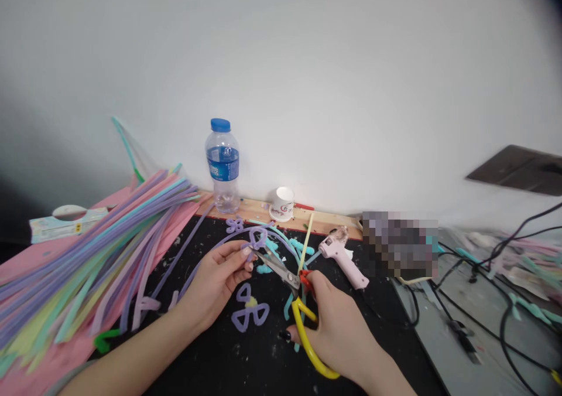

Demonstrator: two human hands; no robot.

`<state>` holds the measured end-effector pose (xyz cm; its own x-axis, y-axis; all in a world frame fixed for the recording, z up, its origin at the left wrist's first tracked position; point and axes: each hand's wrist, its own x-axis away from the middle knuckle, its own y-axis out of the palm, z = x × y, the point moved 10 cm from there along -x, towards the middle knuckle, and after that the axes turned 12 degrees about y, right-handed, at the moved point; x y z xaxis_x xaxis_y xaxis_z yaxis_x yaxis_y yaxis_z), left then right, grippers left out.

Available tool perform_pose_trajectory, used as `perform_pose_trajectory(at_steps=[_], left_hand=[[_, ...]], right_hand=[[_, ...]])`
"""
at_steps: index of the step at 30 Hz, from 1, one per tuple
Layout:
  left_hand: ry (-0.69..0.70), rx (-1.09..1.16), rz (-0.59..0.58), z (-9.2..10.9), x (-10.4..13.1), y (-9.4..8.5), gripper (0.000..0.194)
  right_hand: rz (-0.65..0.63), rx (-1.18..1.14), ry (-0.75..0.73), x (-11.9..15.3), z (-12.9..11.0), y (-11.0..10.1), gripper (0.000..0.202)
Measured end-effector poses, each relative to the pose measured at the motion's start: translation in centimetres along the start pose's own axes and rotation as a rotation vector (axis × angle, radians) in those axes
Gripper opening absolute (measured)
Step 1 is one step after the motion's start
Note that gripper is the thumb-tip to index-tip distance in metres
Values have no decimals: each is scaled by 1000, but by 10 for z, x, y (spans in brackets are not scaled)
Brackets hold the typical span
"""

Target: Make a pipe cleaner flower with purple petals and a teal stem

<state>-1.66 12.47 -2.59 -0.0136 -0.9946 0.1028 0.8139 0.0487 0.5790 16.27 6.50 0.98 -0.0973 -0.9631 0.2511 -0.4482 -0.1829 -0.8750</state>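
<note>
My left hand [226, 273] pinches a small purple pipe cleaner [258, 238] bent into loops. In my right hand [336, 320] is a pair of scissors [311, 349] with yellow handles, a bit of red showing at the grip. Their blades [278, 267] reach left to the purple piece by my left fingertips; whether they touch it I cannot tell. Below lies a purple looped flower [250, 317] with a yellowish centre on the black mat [202, 355]. Teal fuzzy pieces [266, 267] lie behind the blades, partly hidden.
Many pastel pipe cleaners [109, 255] are heaped at left on pink paper. A water bottle [223, 173] and a paper cup [283, 204] stand by the wall. A pink glue gun [345, 260] lies at right, with black cables [456, 296] beyond it.
</note>
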Motion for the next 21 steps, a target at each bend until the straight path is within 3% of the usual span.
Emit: perform_pose_trajectory(at_steps=[13,21], left_hand=[[-39,-65,-141,-8,12,16,16],[-32,-120,-149,-4,12,18,15]], right_hand=[[22,-95,-60,1,-6,0,32],[17,-102,-91,2,-6,2,27]])
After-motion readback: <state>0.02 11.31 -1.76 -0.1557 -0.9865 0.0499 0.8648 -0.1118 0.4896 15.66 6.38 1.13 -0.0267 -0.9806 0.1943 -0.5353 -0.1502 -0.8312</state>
